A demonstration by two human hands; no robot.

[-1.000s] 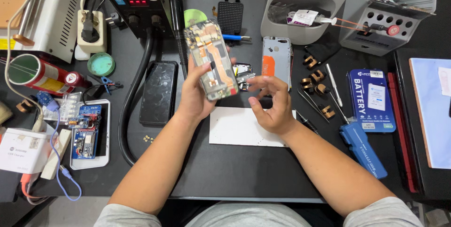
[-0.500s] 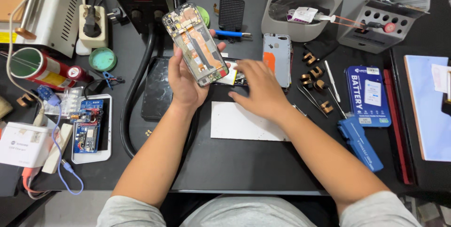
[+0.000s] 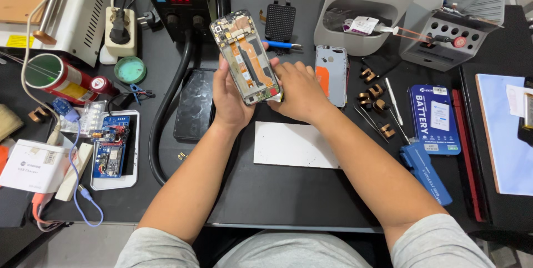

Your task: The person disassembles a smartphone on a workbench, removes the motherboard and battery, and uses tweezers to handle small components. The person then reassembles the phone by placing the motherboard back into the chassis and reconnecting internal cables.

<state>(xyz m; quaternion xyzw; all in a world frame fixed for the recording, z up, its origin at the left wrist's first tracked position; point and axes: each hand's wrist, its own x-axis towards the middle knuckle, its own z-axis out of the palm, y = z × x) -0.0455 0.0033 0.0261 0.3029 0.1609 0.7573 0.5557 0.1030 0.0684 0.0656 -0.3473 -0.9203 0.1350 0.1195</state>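
Observation:
An opened phone frame (image 3: 246, 57), with orange flex cables and exposed boards, is raised above the black mat, tilted with its top to the upper left. My left hand (image 3: 229, 97) grips it from the left side and underneath. At the frame's lower right edge my right hand (image 3: 300, 89) rests with its fingers curled against it. Whether those fingers pinch a small part is hidden. To the right of my right hand, a grey phone back cover (image 3: 331, 75) with an orange patch lies flat.
A white sheet (image 3: 294, 145) lies below my hands. A dark phone screen (image 3: 193, 104) and a thick black hose (image 3: 166, 101) lie to the left. Tweezers (image 3: 373, 121), copper clips (image 3: 375, 96) and blue battery boxes (image 3: 435, 118) sit to the right, with a circuit board (image 3: 111, 146) and a rework station (image 3: 177, 1) at left and top.
Both hands have risen toward the top of the mat. My right hand moved from the mat onto the phone frame's lower right edge. The camera view has shifted slightly.

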